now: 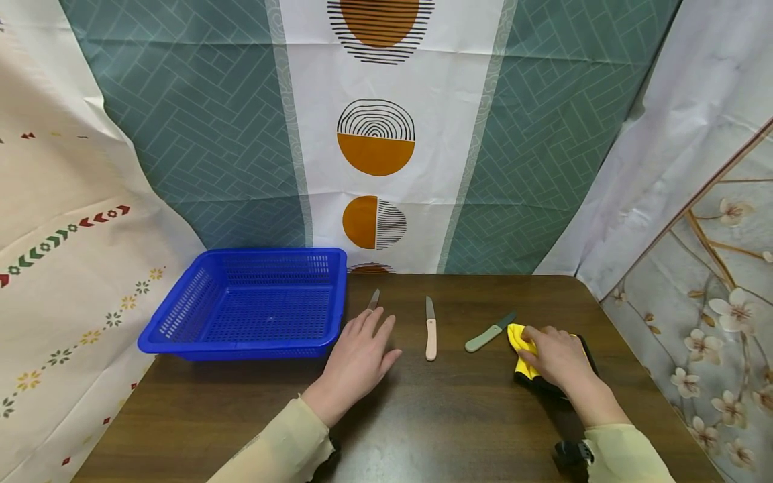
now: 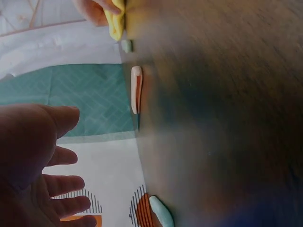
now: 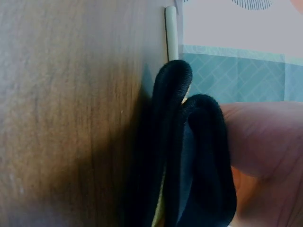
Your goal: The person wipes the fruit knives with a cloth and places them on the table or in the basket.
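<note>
My right hand [image 1: 558,355] holds a yellow cloth with black edging [image 1: 518,335] at the table's right side. The right wrist view shows the cloth's black edge [image 3: 208,156] standing up in folds beside the thumb. Just left of it lies a knife with a green handle and dark blade [image 1: 483,337]. A knife with a pale pink handle [image 1: 431,339] lies mid-table. My left hand [image 1: 359,355] is spread over a third knife [image 1: 374,298], hiding its handle in the head view; the left wrist view shows that pale blue-green handle [image 2: 162,212]. The left fingers hold nothing.
A blue plastic basket [image 1: 241,347] with slotted walls stands at the table's left, close to my left hand. The brown wooden table [image 1: 459,429] ends against patterned cloth hangings [image 1: 386,221] at the back and sides.
</note>
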The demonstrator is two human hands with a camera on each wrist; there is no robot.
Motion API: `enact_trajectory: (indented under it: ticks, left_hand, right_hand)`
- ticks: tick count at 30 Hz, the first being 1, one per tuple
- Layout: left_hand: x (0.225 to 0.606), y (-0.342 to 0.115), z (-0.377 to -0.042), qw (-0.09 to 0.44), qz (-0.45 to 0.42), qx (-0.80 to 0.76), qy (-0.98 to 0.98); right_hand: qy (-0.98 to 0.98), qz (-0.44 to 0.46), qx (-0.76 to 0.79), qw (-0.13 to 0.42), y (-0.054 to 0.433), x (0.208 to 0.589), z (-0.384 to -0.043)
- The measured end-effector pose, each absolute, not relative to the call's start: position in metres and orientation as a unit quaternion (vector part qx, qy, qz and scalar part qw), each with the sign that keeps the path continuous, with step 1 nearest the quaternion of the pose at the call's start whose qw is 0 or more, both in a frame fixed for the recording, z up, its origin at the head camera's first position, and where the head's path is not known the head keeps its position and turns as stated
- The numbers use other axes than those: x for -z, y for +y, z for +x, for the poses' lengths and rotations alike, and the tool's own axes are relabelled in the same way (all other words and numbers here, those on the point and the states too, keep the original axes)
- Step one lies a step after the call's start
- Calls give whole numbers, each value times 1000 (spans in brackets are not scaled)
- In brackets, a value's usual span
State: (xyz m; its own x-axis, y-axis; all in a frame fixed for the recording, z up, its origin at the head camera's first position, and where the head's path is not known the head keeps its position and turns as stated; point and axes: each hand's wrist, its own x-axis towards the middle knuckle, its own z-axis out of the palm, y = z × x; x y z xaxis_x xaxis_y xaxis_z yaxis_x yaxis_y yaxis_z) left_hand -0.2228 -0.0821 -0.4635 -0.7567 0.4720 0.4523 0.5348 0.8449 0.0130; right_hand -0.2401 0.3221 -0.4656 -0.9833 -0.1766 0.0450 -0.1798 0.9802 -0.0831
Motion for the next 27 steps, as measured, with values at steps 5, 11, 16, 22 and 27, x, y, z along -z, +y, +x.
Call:
enact_trajectory:
  ticks: [5, 11, 16, 22, 27]
  left_hand:
    - [469, -77, -231, 218, -256, 79, -939]
    - [479, -72, -239, 218, -228, 70, -947]
    - [484, -72, -245, 225, -204, 61, -951]
    - [489, -75, -253, 257, -195, 62, -945]
    - [493, -75, -261, 290, -187, 64, -936]
  right_hand:
    - [-995, 77, -56, 17, 323, 467, -239]
    - [-995, 67, -64, 25, 322, 468, -238]
    - [-994, 78, -61, 53, 320, 472, -236]
    - [-989, 88, -70, 92, 316, 475, -235]
    - [-992, 66, -83, 67, 313, 473, -234]
